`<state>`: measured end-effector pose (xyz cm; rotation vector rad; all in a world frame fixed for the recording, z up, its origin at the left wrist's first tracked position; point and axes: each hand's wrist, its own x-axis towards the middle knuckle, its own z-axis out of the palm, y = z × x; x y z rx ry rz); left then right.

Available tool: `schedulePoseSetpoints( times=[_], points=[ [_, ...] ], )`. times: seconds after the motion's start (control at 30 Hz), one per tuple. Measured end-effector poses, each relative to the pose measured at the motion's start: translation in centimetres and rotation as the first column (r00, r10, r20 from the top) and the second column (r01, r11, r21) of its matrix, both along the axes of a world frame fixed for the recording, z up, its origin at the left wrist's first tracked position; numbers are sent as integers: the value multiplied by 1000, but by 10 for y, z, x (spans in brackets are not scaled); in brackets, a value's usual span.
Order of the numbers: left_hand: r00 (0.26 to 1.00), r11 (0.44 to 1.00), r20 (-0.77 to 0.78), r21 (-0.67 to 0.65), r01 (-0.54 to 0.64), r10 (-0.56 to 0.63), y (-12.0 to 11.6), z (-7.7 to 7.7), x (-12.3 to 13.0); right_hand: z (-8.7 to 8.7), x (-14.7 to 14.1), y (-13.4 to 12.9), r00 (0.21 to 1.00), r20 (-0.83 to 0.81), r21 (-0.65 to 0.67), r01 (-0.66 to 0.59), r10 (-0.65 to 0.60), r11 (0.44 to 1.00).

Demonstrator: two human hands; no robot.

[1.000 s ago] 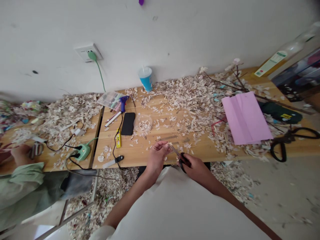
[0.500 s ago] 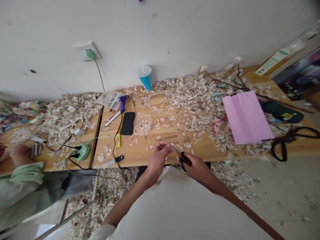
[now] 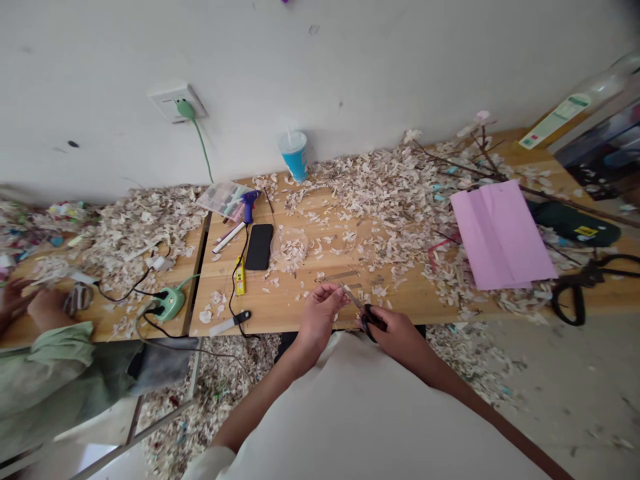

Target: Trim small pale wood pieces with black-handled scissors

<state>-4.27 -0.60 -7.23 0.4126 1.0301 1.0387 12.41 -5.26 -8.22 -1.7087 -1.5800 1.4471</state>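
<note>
My right hand [image 3: 395,333] is wrapped round the black handles of a pair of scissors [image 3: 371,323], whose blades point left and away from me. Close to the blade tips, my left hand [image 3: 321,310] is closed in a pinch; what sits between its thumb and finger is too small to make out. Both hands are just above the front edge of the wooden table [image 3: 280,313]. Beyond them lie small pale paper scraps [image 3: 385,250] and a shallow clear dish [image 3: 290,247] holding more scraps.
Left stand a black phone [image 3: 259,247], a yellow box cutter [image 3: 241,277], a blue glue gun [image 3: 249,203] and a green power strip [image 3: 171,303]. A blue cup [image 3: 295,157] stands behind. Right are pink paper [image 3: 503,237], large scissors [image 3: 575,287] and branches [image 3: 465,170]. A co-worker's hands [image 3: 45,303] rest far left.
The whole view has shifted slightly, so things appear a little further right. My hands keep nearly the same pose. The co-worker's hands have come further into view.
</note>
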Motion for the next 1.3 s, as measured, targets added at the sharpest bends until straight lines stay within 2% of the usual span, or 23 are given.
schedulePoseSetpoints(
  times=[0.2, 0.37, 0.47, 0.7, 0.83, 1.3],
  points=[
    [999, 999, -20, -3, -41, 41, 0, 0, 1, -3, -2, 0, 1000, -14, -6, 14, -14, 1000],
    [997, 997, -28, 12, -71, 71, 0, 0, 1, -4, 0, 1, 992, -12, 21, 123, -123, 992],
    [997, 997, 2, 19, -81, 81, 1, 1, 1, -7, 2, 2, 989, 30, 58, 140, -142, 988],
    [997, 997, -17, 17, -71, 71, -1, -4, 1, -13, -2, 0, 996, 50, 16, 74, -75, 997],
    [998, 998, 13, 13, -68, 68, -1, -6, 1, -11, -5, 0, 998, 11, -7, 55, -55, 998],
    [997, 998, 49, 18, -68, 67, -3, -5, 3, -10, -8, -3, 998, 61, 35, 11, -13, 999]
  ],
)
